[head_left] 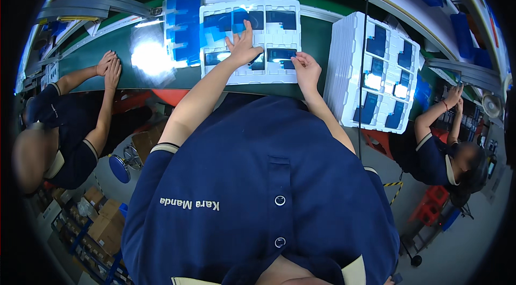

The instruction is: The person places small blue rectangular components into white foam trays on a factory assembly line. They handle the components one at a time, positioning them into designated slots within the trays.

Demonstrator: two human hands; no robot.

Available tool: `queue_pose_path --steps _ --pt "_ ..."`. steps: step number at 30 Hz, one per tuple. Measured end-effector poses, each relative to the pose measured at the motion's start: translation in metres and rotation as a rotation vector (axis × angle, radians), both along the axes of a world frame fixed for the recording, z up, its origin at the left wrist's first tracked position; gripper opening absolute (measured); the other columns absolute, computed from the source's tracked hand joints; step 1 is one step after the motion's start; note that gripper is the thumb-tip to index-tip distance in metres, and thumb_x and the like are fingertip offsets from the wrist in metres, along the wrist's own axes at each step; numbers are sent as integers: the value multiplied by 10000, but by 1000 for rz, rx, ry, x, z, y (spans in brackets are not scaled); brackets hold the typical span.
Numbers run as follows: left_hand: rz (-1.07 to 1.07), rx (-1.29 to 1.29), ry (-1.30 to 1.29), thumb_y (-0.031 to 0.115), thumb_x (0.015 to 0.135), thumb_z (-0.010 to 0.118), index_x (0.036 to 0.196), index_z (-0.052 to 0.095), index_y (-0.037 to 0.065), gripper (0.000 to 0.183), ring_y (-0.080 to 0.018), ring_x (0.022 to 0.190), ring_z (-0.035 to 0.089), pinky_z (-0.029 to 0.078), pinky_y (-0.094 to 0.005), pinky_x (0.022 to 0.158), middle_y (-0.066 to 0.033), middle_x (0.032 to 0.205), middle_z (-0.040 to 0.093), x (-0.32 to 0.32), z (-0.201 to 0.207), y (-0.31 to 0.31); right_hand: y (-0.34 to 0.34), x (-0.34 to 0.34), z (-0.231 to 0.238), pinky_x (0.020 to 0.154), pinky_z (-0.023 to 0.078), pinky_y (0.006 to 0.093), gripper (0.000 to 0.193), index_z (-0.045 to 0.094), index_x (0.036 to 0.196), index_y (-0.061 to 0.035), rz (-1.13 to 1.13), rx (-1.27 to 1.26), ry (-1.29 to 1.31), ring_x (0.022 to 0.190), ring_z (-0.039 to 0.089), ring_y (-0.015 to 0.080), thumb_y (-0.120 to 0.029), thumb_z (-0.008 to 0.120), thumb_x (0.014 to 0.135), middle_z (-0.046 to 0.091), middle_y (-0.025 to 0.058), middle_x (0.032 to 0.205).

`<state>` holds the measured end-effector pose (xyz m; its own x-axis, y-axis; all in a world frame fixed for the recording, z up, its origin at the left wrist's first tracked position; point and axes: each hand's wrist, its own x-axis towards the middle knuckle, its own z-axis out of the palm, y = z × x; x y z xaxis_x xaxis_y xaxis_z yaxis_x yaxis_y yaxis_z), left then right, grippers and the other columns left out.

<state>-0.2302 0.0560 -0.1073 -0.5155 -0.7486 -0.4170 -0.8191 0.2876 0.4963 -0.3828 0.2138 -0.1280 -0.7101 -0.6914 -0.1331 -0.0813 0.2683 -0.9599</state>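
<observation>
A white moulded tray lies on the green bench in front of me, with dark flat glass panels in its compartments. My left hand reaches over the tray's middle, fingers spread. Its fingertips lie beside a translucent blue film over the upper panels; whether they touch it I cannot tell. At the tray's right edge my right hand has thumb and forefinger pinched together, by the end of the lower right panel. What sits in the pinch, if anything, is too small to make out.
Blue film sheets lie left of the tray, beside glaring clear plastic. On the right rises a tall stack of white trays, the top one holding dark panels. A black cable hangs before it. Co-workers sit at both sides.
</observation>
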Motion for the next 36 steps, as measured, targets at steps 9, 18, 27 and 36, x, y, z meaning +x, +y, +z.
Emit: queue_pose_path --steps 9,18,27,36 --pt "-11 18 -21 363 676 658 1438 -125 66 1131 -504 1346 61 -82 -611 1034 -222 1471 196 -2 5 -1 -3 -1 -2 637 498 226 206 658 933 34 -11 -4 -4 681 631 102 -38 706 746 685 106 791" --pt "-77 -59 -91 579 585 737 1427 -139 37 1330 -490 1354 -11 -60 -621 1035 -212 1495 111 -4 14 7 -2 1 -6 640 506 235 203 659 922 29 -26 3 -3 677 639 112 -52 709 742 687 113 800" --pt "-96 -134 -124 655 512 752 1426 -136 31 1419 -463 1364 35 -44 -630 1033 -211 1502 77 -5 14 10 -5 13 21 649 507 295 334 590 1052 18 68 68 264 694 630 210 -17 676 732 636 167 900" --pt "143 -419 391 308 801 638 1407 68 -83 920 -476 1218 318 152 -536 1052 -309 1311 367 83 25 32 9 -6 -4 928 406 386 527 437 1241 63 86 235 316 1089 500 358 -201 624 825 502 229 1185"
